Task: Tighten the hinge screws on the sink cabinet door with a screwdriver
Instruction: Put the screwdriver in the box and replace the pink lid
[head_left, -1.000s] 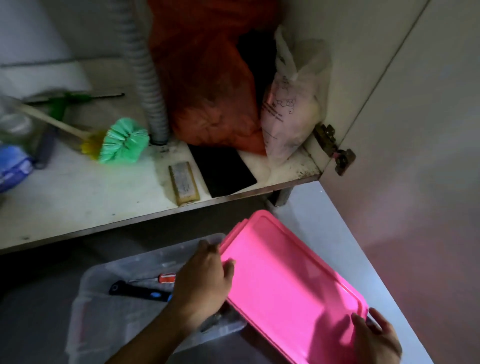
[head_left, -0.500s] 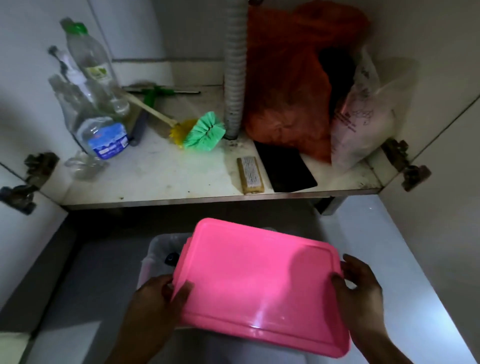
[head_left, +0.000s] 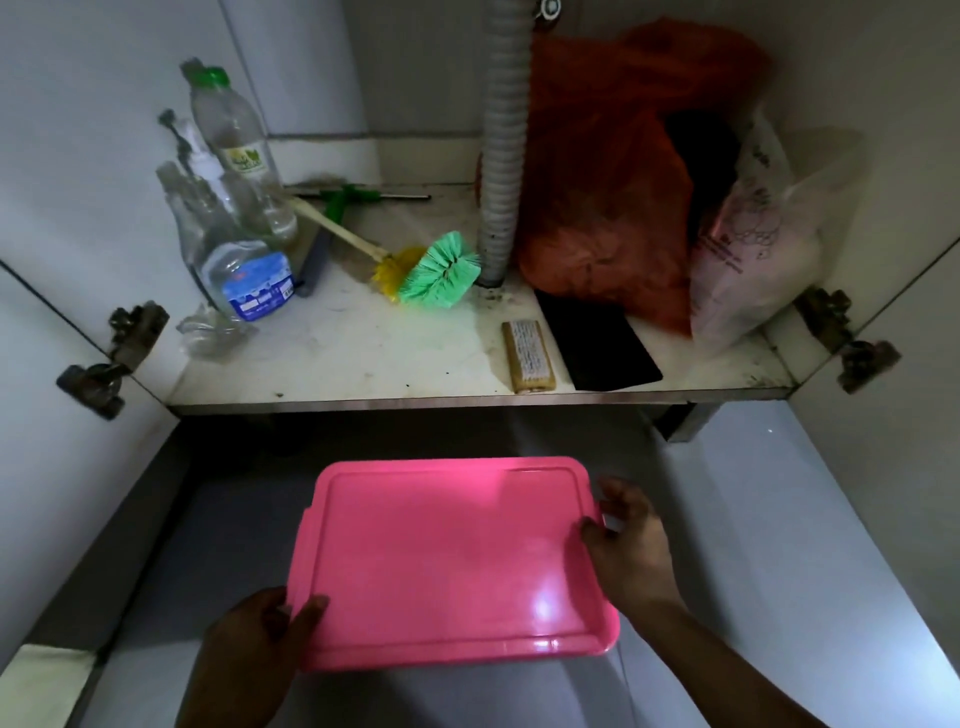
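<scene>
A pink lid (head_left: 447, 561) lies flat over the clear plastic box on the floor, hiding the box and the tools in it. My left hand (head_left: 254, 644) grips the lid's near left corner, thumb on top. My right hand (head_left: 631, 545) holds its right edge, thumb on the rim. The sink cabinet stands open. Its left door (head_left: 47, 441) carries a dark hinge (head_left: 111, 358), and the right door (head_left: 914, 467) carries another hinge (head_left: 847, 343). No screwdriver shows.
On the cabinet shelf (head_left: 415, 358) stand plastic bottles (head_left: 234, 228), a green and yellow brush (head_left: 426, 270), a drain hose (head_left: 501, 150), an orange bag (head_left: 613, 197), a whitish bag (head_left: 753, 249), a soap bar (head_left: 527, 356) and a black slab (head_left: 597, 343).
The pink lid swung from tilted at the right to flat over the box, covering the tools. My view turned left, bringing the left hinge and bottles into sight.
</scene>
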